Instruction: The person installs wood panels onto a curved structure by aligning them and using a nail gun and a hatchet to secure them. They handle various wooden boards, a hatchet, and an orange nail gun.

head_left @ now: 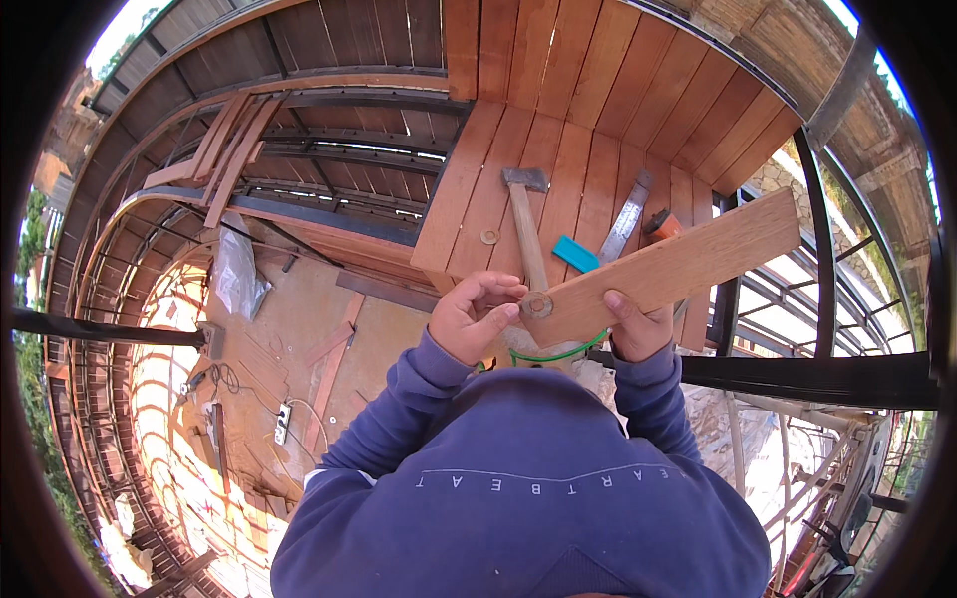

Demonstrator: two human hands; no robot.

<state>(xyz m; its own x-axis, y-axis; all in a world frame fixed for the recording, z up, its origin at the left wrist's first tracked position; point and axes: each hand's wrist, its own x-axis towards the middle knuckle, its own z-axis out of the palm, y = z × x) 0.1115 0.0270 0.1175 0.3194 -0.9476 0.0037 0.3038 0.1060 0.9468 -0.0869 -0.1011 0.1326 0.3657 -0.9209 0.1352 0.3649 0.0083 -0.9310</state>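
1. Both hands are busy at one board (688, 257): my right hand (643, 324) grips it with the thumb flat on the upper face, and my left hand (474, 317) is at its near end, fingers curled and thumb beside a ring (529, 307).
2. Whether my left fingers pinch that ring or only brush it, I cannot tell; it sits against the face of the board, close to the end.
3. My board is held up in front of me, tilted, its far end reaching out to the right beyond the planked surface (469, 199). It is loose, so I judge this piece unfinished.
4. As for what is done, planks lie side by side on the surface, and the back panel (638, 90) behind it is boarded too.
5. As for what is left, the frame (329, 217) to the left shows bare bars, with loose boards (247, 154) lying across it. I take that stretch as uncovered work, so the job looks partway along.
6. On the surface, a hammer (528, 234) lies with its handle toward me, a second ring (483, 238) to its left. A blade (626, 224), a teal piece (575, 254) and an orange tool (661, 224) lie to its right, all out of my hands.
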